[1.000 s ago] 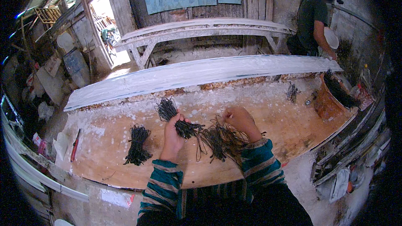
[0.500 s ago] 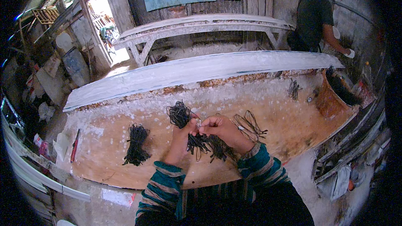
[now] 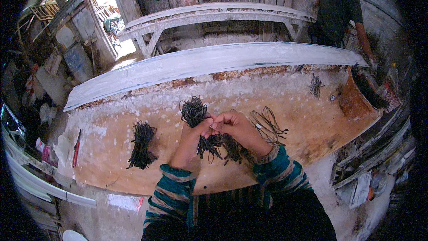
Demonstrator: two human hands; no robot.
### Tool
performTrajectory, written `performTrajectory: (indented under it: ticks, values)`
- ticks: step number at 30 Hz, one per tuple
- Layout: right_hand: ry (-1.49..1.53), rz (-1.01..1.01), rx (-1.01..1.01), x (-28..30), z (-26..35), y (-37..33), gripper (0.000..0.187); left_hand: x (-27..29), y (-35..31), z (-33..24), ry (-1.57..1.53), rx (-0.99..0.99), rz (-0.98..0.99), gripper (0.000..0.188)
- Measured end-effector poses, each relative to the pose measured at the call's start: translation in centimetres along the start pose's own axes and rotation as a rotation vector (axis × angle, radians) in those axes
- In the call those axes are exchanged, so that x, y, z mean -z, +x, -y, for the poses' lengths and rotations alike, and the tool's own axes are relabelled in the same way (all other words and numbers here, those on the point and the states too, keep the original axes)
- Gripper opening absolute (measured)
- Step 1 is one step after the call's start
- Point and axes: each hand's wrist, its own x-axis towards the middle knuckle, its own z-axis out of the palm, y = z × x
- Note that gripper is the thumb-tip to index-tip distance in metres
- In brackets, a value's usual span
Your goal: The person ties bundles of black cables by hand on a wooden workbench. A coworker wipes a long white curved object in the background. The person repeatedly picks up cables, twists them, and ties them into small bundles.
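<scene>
My left hand (image 3: 190, 142) is closed around the middle of a bundle of looped black cords (image 3: 192, 108), whose loops stick out above it and whose ends hang below. My right hand (image 3: 238, 130) pinches at the bundle's middle, its fingertips meeting those of my left hand. What it pinches is too small and covered to name. Beneath my right hand lies another dark bundle (image 3: 233, 149), partly hidden. Just right of that hand spread loose black cord loops (image 3: 268, 124) with a small white tag. On the left a tied black cord bundle (image 3: 142, 145) rests on the wooden tabletop (image 3: 104, 172).
A slim red-and-black tool (image 3: 76, 148) lies near the table's left end. At the right, a brown container (image 3: 352, 96) holds dark strands, with a small cord bunch (image 3: 315, 85) nearby. A raised white bench (image 3: 214, 58) runs along the back. A co-worker (image 3: 339, 13) bends at the far right.
My fingertips have drawn closer together, and the small white piece seen between them is now mostly covered. The whole view has shifted slightly. The co-worker's arm has reached lower.
</scene>
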Motion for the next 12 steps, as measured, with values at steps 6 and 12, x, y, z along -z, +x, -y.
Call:
performTrajectory:
  ticks: [6, 12]
  values:
    - [-0.081, -0.086, 0.051, 0.0, -0.6, 0.0, 0.012, 0.9, 0.6, 1.1, -0.121, 0.041, -0.041, 0.019]
    - [-0.044, -0.109, 0.103, 0.0, 0.1, -0.2, 0.007, 0.7, 0.6, 1.1, -0.126, 0.022, -0.018, 0.022]
